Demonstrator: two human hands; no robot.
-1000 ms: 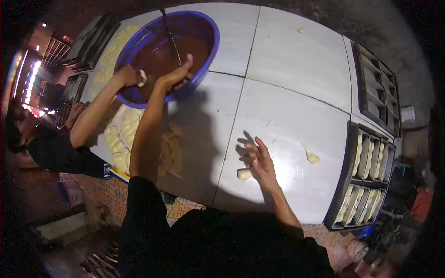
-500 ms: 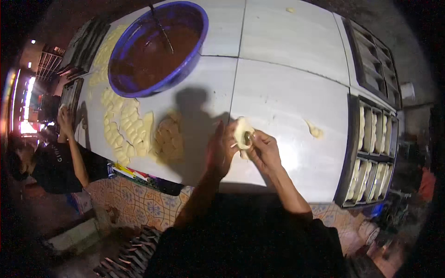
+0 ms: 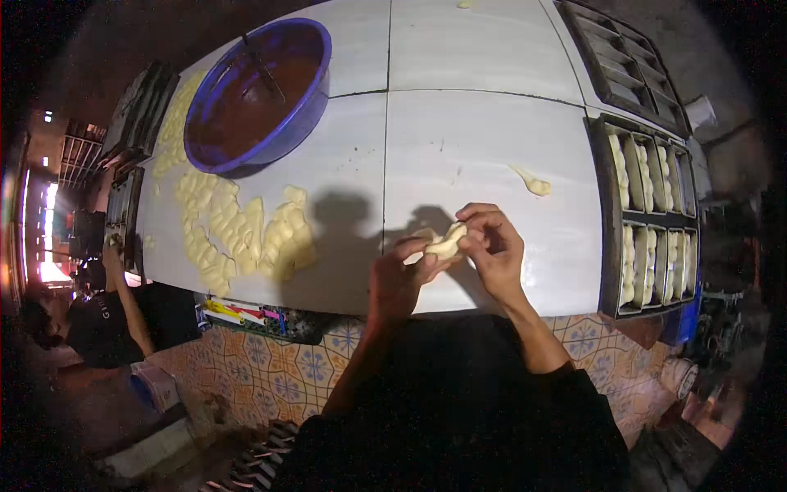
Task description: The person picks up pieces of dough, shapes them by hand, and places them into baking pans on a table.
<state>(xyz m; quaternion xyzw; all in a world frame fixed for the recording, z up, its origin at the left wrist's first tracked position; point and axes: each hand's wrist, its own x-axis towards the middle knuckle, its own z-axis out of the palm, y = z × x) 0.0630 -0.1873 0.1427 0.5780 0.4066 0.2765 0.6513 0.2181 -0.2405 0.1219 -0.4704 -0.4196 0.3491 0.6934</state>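
Through the head camera I find the left hand [image 3: 402, 275] and the right hand [image 3: 496, 250] together over the near part of the white table [image 3: 484, 139], just right of a seam. Both are clamped on one dough piece [image 3: 448, 243]: I note the left thumb and fingers pinching its left end and the right thumb and fingertips gripping its right end. The piece is pale and lumpy, tilted with its right end higher; its underside I cannot inspect. A dough scrap [image 3: 533, 182] lies beyond the right hand. To the left I record batches of dough [image 3: 217, 221] and, behind them, a blue bowl [image 3: 302, 129] of brown mixture with a stick [image 3: 266, 78] standing at a slant in it. At the right edge I see a dark tin [image 3: 656, 220] with dough in its compartments, and a second tin [image 3: 635, 61] beyond. A co-worker [image 3: 106, 328] stands at far left.
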